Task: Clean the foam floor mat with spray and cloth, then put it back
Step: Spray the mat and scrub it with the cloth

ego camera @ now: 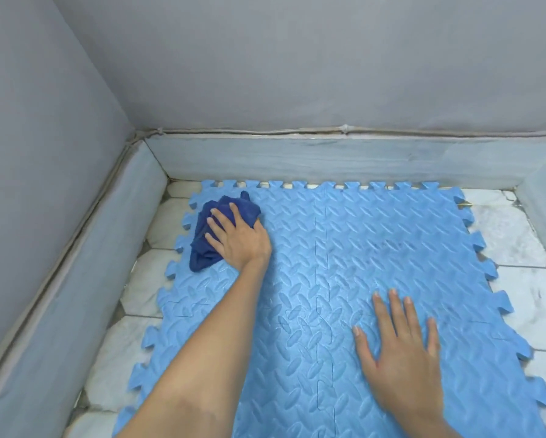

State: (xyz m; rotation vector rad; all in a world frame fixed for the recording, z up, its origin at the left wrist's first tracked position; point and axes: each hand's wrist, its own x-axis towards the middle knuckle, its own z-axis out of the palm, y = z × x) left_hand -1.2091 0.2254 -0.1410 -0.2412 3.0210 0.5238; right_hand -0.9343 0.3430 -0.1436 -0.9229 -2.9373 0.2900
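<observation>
The left hand (238, 237) presses palm-down on a bunched dark blue cloth (216, 229), fingers spread over the folds and pointing toward eleven o'clock; whether the fingers curl around any of the fabric cannot be told, only that the hand lies flat on top of it. The cloth sits on the foam mat (322, 295) near its ten o'clock corner, just inside the toothed border, its longer side running roughly from twelve to six o'clock. The left forearm stretches back from the wrist toward six o'clock, crossing the mat's left half. The right hand (401, 352) rests open and flat on the mat at about four o'clock, fingers apart and pointing to twelve, holding nothing. The mat is light blue with a raised leaf-like pattern, made of interlocking squares whose seams cross near the middle; its jigsaw edges show along the far, left and right sides. It lies flat on a white marbled tile floor (518, 235), its far edge lying close along a low grey skirting (328, 159) beneath grey walls (265, 58).
</observation>
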